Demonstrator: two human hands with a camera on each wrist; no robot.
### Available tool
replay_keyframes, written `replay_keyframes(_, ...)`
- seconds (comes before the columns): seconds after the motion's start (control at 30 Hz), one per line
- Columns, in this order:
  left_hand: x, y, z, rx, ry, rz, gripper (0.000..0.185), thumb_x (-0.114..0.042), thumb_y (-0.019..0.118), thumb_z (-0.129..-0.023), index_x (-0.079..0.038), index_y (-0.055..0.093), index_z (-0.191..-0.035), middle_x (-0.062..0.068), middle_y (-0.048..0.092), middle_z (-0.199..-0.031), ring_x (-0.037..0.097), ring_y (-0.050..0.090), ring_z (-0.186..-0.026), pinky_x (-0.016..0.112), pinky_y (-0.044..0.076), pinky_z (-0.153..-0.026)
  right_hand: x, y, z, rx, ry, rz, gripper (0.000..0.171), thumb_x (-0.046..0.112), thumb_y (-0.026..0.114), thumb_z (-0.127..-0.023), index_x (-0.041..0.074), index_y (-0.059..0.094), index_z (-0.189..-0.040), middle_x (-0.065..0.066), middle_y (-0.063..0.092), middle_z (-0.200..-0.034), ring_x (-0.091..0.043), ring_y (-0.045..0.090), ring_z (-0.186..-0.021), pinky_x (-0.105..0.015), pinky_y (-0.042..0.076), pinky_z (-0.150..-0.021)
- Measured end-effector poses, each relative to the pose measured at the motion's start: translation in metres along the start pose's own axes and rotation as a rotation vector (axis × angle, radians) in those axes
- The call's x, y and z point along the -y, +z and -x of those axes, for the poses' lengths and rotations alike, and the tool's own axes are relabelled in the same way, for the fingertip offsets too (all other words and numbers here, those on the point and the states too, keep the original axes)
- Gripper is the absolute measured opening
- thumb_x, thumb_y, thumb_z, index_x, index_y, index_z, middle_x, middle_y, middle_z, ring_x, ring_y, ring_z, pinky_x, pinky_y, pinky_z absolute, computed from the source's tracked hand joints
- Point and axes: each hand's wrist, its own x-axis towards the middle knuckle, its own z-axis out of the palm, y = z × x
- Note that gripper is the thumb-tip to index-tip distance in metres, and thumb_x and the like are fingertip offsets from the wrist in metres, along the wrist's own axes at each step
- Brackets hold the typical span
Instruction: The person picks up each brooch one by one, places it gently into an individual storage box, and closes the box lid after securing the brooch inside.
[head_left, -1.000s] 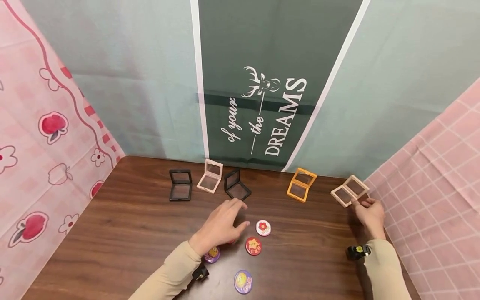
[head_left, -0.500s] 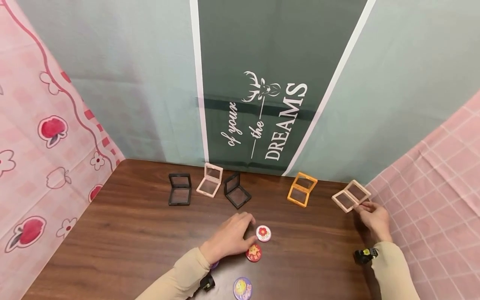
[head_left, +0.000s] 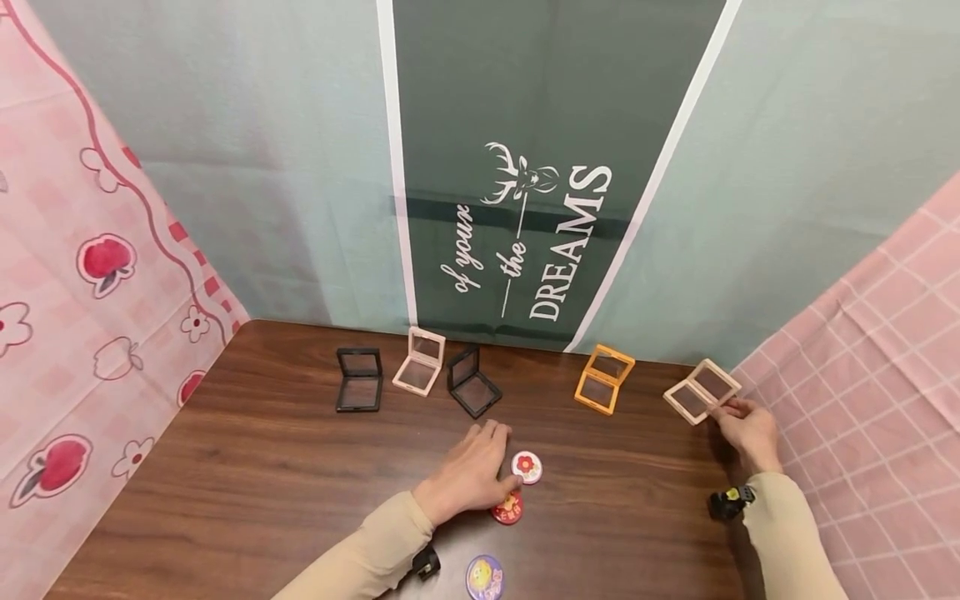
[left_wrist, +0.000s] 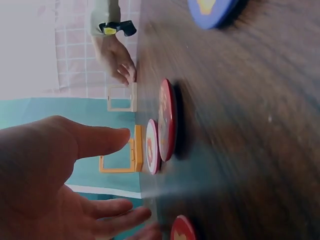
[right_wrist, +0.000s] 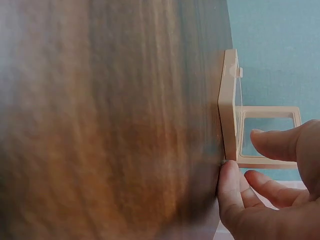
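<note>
My left hand point(head_left: 468, 471) hovers low over the table among the round pin badges, its thumb over a red star badge point(head_left: 507, 510). In the left wrist view its fingers and thumb are spread apart with nothing between them. A white badge with a red flower point(head_left: 527, 467) lies beside the thumb. Partly seen below the fingers is another red badge point(left_wrist: 183, 229). My right hand point(head_left: 750, 433) is at a beige hinged display frame point(head_left: 702, 392), which stands open. In the right wrist view a fingertip touches the frame's lower edge near the hinge, while the thumb appears apart from it.
A purple badge point(head_left: 485, 577) lies near the front. Along the back stand more opened hinged frames: a black frame point(head_left: 359, 380), a pale pink frame point(head_left: 419, 362), a second black frame point(head_left: 474, 383) and an orange frame point(head_left: 604, 379). Cloth curtains border the wooden table point(head_left: 300, 483).
My left hand has moved right, from beside the badges to over the red star badge. The right hand stays at the beige frame. The view has tilted slightly.
</note>
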Motion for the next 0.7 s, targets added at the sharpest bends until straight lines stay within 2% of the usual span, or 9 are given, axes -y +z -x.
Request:
replay_keyframes(0.13, 0.000, 0.002, -0.001, 0.059, -0.015, -0.037, 0.079, -0.046, 0.077, -0.095, -0.005, 0.048, -0.156, 0.012, 0.053, -0.159, 0.038, 0.045, -0.150, 0.051, 0.043, -0.119, 0.000, -0.003, -0.004, 0.003, -0.006, 0.068, 0.051, 0.023, 0.068, -0.102, -0.017, 0.056, -0.133, 0.008, 0.066, -0.081, 0.007, 0.050, -0.069, -0.014, 0.044, -0.063)
replay_keyframes(0.27, 0.001, 0.006, -0.004, 0.037, -0.020, -0.040, 0.076, -0.046, 0.077, -0.095, -0.006, 0.050, -0.155, 0.010, 0.056, -0.157, 0.037, 0.046, -0.148, 0.050, 0.044, -0.118, 0.000, -0.005, -0.009, 0.005, -0.022, 0.123, 0.047, 0.024, 0.068, -0.102, -0.015, 0.061, -0.127, -0.002, 0.069, -0.088, 0.000, 0.050, -0.074, -0.016, 0.043, -0.064)
replay_keyframes(0.53, -0.005, 0.006, -0.015, -0.017, -0.014, -0.105, 0.063, -0.047, 0.078, -0.094, -0.010, 0.062, -0.143, 0.007, 0.061, -0.142, 0.032, 0.055, -0.127, 0.044, 0.052, -0.103, -0.001, -0.005, -0.016, 0.019, -0.057, 0.050, 0.041, 0.016, 0.067, -0.103, -0.019, 0.060, -0.122, 0.019, 0.061, -0.070, 0.006, 0.052, -0.064, -0.016, 0.047, -0.060)
replay_keyframes(0.7, -0.007, 0.009, -0.018, -0.021, -0.013, -0.108, 0.047, -0.045, 0.080, -0.092, -0.017, 0.072, -0.129, 0.005, 0.060, -0.135, 0.030, 0.055, -0.122, 0.042, 0.052, -0.098, -0.006, -0.006, -0.015, 0.049, -0.087, 0.008, 0.041, 0.011, 0.066, -0.102, -0.023, 0.059, -0.124, 0.016, 0.065, -0.070, 0.007, 0.057, -0.062, -0.016, 0.050, -0.059)
